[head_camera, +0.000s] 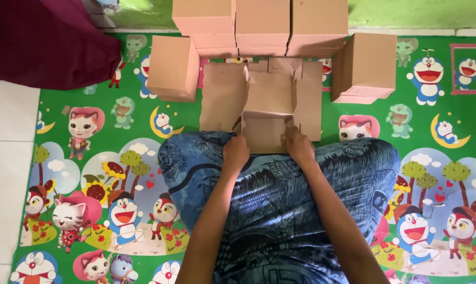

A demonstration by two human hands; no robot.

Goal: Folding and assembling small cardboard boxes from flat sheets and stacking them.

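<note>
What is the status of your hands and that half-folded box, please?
Left hand and right hand both gripping near flap of unfolded cardboard box. Box flat-open on play mat. Finished boxes stacked behind; nothing in the way.

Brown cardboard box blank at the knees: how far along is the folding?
Done: folded brown cardboard boxes stand stacked at the mat's far edge, with one either side. In hand: left hand and right hand press the near panel of the half-folded brown cardboard box blank. Left: its flaps lie open.
</note>
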